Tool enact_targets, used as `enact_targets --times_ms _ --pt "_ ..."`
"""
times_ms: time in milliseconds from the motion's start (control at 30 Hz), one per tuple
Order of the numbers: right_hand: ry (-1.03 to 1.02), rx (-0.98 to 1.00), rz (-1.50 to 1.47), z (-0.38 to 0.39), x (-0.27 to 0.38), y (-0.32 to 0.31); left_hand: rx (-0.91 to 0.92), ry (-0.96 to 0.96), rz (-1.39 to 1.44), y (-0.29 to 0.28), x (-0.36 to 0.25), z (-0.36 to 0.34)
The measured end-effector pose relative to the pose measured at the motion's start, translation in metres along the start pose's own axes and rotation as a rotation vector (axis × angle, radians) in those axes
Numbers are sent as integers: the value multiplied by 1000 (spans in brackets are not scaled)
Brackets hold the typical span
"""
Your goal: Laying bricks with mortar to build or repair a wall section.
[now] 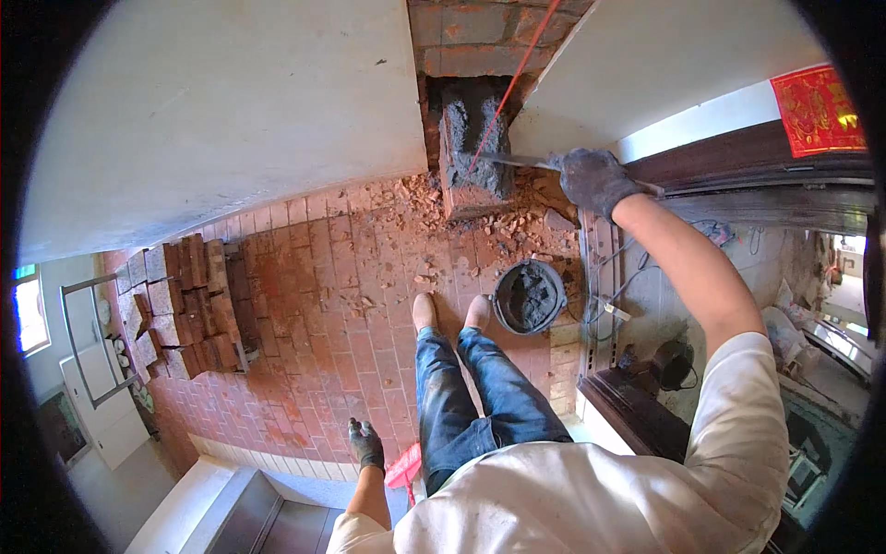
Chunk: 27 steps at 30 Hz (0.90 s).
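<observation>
My right hand (595, 180), in a dark glove, grips a trowel (519, 161) by its handle. The trowel's narrow blade reaches left over the wet grey mortar (477, 115) spread along the top of a low brick wall (466, 203). A taut red string (517, 76) runs above the mortar. Low on the left hangs my left hand (366, 445), also gloved, with its fingers loosely apart and nothing visible in it. Near my feet stands a black bucket (499, 309) with grey mortar inside.
Broken brick bits (420, 217) litter the tiled floor (305, 323) around the wall's foot. To the left is a stack of bricks (189, 309). White walls (231, 111) flank the brickwork. A red plastic object (403, 468) lies near my left hand; a dark-framed opening (637, 406) is at right.
</observation>
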State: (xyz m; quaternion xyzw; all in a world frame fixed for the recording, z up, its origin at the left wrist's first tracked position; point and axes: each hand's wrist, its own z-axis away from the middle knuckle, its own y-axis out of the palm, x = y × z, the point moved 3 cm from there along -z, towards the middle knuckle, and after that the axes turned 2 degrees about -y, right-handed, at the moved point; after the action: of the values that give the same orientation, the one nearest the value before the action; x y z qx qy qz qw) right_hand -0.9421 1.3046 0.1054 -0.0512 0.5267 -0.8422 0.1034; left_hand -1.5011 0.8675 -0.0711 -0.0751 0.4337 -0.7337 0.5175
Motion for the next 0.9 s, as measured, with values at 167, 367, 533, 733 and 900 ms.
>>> enact_targets --times_ms 167,367,533,733,900 --pt "86 -168 31 -35 1 -15 -31 -17 -39 -17 2 5" --pt "48 -45 45 -11 -2 -2 -68 14 46 -31 10 18" --pt "38 -23 -81 30 10 11 -63 -18 -33 -26 28 8" --pt "31 -49 -88 49 24 11 5 49 13 -25 8 -26" --pt "55 -115 -152 54 30 26 21 210 -175 -32 -25 -43"
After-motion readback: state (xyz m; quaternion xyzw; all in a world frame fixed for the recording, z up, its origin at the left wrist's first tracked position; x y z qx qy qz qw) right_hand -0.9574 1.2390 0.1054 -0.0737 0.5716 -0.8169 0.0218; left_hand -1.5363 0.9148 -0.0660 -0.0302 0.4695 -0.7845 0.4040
